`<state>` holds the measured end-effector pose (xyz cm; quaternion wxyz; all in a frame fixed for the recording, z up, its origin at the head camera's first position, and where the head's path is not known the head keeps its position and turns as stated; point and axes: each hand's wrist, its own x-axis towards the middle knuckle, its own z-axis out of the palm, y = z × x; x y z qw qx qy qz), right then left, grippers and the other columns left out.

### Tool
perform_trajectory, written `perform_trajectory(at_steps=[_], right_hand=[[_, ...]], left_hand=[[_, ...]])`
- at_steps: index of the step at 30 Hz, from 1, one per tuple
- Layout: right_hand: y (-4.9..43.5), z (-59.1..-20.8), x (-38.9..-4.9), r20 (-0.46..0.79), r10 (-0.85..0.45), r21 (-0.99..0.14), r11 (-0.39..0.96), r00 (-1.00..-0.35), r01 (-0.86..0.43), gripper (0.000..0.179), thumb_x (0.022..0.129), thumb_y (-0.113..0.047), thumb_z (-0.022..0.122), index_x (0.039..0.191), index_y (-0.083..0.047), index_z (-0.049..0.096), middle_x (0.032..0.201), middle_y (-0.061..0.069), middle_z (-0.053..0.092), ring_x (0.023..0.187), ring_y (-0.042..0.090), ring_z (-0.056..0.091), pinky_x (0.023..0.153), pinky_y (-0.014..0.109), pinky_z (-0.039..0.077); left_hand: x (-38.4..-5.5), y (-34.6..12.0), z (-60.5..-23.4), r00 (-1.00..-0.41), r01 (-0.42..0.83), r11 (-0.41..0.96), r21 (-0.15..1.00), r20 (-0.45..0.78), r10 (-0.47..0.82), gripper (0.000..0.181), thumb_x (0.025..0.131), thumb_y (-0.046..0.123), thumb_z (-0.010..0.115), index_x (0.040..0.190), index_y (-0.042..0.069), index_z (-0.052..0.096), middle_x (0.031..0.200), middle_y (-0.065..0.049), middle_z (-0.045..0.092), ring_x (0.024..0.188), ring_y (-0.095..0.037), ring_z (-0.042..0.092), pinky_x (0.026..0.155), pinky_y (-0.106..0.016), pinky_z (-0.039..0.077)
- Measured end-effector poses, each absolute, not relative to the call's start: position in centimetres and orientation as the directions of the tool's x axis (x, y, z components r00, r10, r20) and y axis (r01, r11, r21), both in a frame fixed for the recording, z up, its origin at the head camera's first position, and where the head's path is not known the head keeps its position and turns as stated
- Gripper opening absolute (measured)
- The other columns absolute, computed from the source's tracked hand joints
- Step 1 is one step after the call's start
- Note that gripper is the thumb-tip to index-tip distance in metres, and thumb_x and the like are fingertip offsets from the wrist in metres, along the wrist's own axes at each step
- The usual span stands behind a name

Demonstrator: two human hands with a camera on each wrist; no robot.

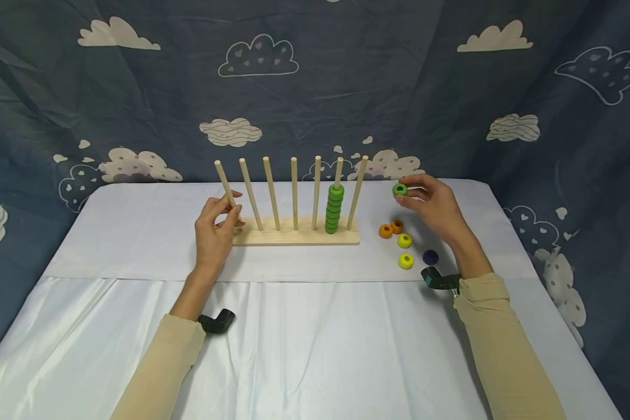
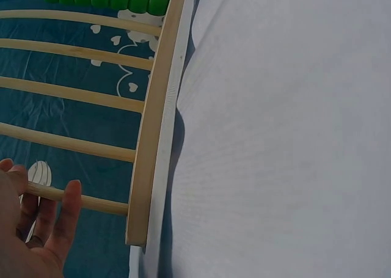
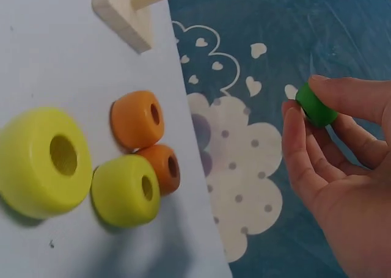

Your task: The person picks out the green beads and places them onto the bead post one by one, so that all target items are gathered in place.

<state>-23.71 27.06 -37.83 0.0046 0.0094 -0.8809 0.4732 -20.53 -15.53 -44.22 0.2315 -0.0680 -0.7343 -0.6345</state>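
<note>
My left hand [image 1: 214, 230] grips the leftmost peg [image 1: 223, 178] of a wooden peg rack, thumb and fingers around it. The rack's base [image 1: 294, 237] lies on the white cloth with several upright pegs. A stack of green beads [image 1: 333, 210] fills most of the second peg from the right; the other pegs carry no beads. To the right of the rack, my right hand [image 1: 437, 210] pinches a loose green bead [image 3: 316, 106] between thumb and fingertips, raised above the table. Its hole shows in the head view.
Below the right hand lie two orange beads [image 1: 385, 231], two yellow beads [image 1: 406, 261] and a dark blue bead [image 1: 430, 257]. A white cloth [image 1: 315, 338] covers the table. Behind it hangs a dark blue curtain [image 1: 346, 76] with a cloud print.
</note>
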Motion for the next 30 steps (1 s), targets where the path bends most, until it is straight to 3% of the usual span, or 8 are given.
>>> perform_trajectory(at_steps=[5, 12, 21, 30], right_hand=[[26.5, -37.3, -23.7, 0.041, -0.019, -0.851, 0.524, -0.999, -0.045, 0.047, 0.099, -0.010, 0.072, 0.144, -0.009, 0.056, 0.149, 0.010, 0.050, 0.124, 0.019, 0.060, 0.088, -0.001, 0.056], [25.8, -36.5, -23.6, 0.120, -0.049, -0.877, 0.462, -0.992, -0.129, 0.045, 0.098, -0.007, 0.072, 0.142, -0.009, 0.060, 0.143, 0.005, 0.055, 0.116, 0.008, 0.061, 0.091, 0.003, 0.058], [24.9, -35.3, -23.3, 0.187, -0.067, -0.907, 0.371, -0.980, -0.198, 0.043, 0.098, -0.006, 0.072, 0.140, -0.006, 0.061, 0.131, -0.007, 0.057, 0.109, 0.003, 0.064, 0.090, 0.006, 0.061], [24.1, -34.4, -23.0, 0.241, -0.060, -0.879, 0.410, -0.969, -0.244, 0.043, 0.098, -0.016, 0.074, 0.138, -0.009, 0.064, 0.126, -0.010, 0.062, 0.112, 0.005, 0.062, 0.092, 0.004, 0.058]], left_hand=[[-20.6, -15.5, -44.2, -0.881, 0.397, 0.187, 0.899, 0.430, -0.198, 0.028, 0.098, -0.001, 0.068, 0.126, -0.001, 0.073, 0.102, -0.016, 0.056, 0.093, -0.006, 0.063, 0.069, -0.022, 0.069], [-20.5, -15.6, -44.2, -0.880, 0.404, 0.193, 0.894, 0.437, -0.185, 0.028, 0.099, 0.004, 0.069, 0.127, 0.002, 0.073, 0.100, -0.013, 0.057, 0.095, -0.010, 0.064, 0.072, -0.031, 0.071], [-20.5, -15.7, -44.2, -0.880, 0.402, 0.200, 0.893, 0.438, -0.183, 0.029, 0.099, 0.005, 0.069, 0.127, 0.003, 0.073, 0.100, -0.012, 0.057, 0.096, -0.010, 0.064, 0.073, -0.033, 0.072], [-20.5, -15.6, -44.2, -0.881, 0.400, 0.191, 0.896, 0.434, -0.190, 0.027, 0.099, 0.003, 0.069, 0.125, 0.005, 0.075, 0.100, -0.013, 0.057, 0.095, -0.010, 0.064, 0.072, -0.031, 0.071]])
